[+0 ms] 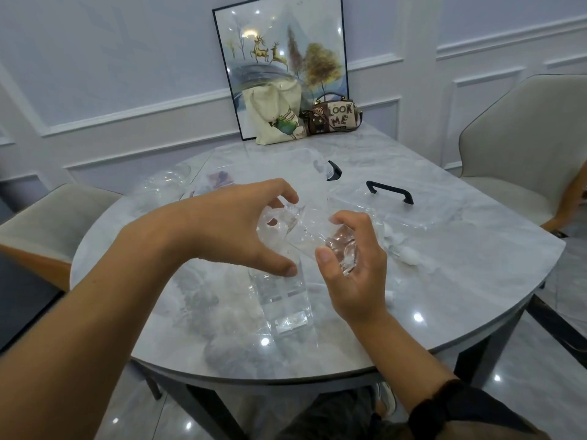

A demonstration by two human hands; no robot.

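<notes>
From where I stand, the far left is quiet: a pale grey padded chair and some see-through plastic bowls sit well away from the work and seem in no danger.

The left hand hovers over the grey-veined marble table, fingers curled like a claw round the upper end of a clear vessel, faceted and glinting, glass or hard plastic. The thumb hangs lower, close to the mouth of a tall, square-sided transparent container standing upright right beneath; I cannot tell whether it touches. That is my first worry: a nudge from the thumb or wrist could tip the tall container, and it looks top-heavy.

The clear vessel lies tilted in the air between both hands. I cannot tell whether it is one piece or two fitted together. If it is two, a twist or pull could let one part slip free and drop onto the stone.

The right hand cups the lower end, thumb and fingers bent round it, fairly closed. Smooth walls make for a slick hold.

Further right, a transparent lidded box with a black handle and some small white bits lie near enough for a falling piece to strike them
</notes>
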